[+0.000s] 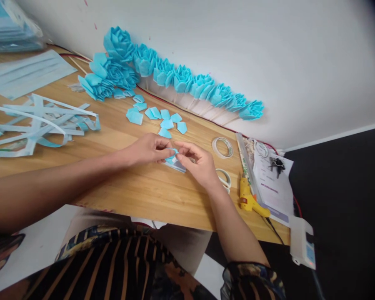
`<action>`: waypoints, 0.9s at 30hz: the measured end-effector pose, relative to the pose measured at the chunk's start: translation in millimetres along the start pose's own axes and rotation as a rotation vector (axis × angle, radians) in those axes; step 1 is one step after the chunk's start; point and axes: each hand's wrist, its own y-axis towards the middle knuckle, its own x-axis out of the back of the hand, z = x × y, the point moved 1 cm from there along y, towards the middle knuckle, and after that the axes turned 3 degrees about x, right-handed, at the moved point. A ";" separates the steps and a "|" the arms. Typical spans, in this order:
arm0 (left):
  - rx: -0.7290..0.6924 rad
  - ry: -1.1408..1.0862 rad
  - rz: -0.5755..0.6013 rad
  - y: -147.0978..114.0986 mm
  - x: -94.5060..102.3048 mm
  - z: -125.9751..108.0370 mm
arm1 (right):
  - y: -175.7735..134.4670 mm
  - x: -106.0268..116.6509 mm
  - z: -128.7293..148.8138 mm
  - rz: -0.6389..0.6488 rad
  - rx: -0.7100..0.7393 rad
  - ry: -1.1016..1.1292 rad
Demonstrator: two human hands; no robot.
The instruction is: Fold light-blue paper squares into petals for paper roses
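Observation:
Over the middle of the wooden table (134, 187), my left hand (148, 149) and my right hand (198, 161) meet fingertip to fingertip. Both pinch a small light-blue fabric piece (171, 159) between them; much of it is hidden by the fingers. Beneath it lies a small flat greyish piece (178, 166), partly covered by my right hand. Just beyond my hands are several loose blue petal pieces (166, 124), cut with pointed ends. Behind them, a row of blue fabric roses (183, 79) on thin sticks leans along the wall.
Pale cut strips (40, 125) are heaped at left, near a flat blue sheet (28, 73) and a plastic-wrapped stack (12, 29). To the right are a tape roll (222, 148), white-handled scissors (225, 179), a yellow glue gun (250, 200), papers (275, 187), keys (277, 166) and a power strip (301, 241).

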 end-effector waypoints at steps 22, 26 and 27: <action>-0.035 -0.019 -0.058 0.2 -3.0 0.0 | -0.5 -2.1 -2.7 -0.120 0.024 -0.008; -0.070 -0.021 -0.086 0.9 -1.3 3.1 | 0.0 0.7 0.9 -0.112 0.041 -0.037; -0.072 -0.021 -0.091 1.6 -0.2 4.3 | 0.5 4.0 0.8 -0.105 0.041 -0.043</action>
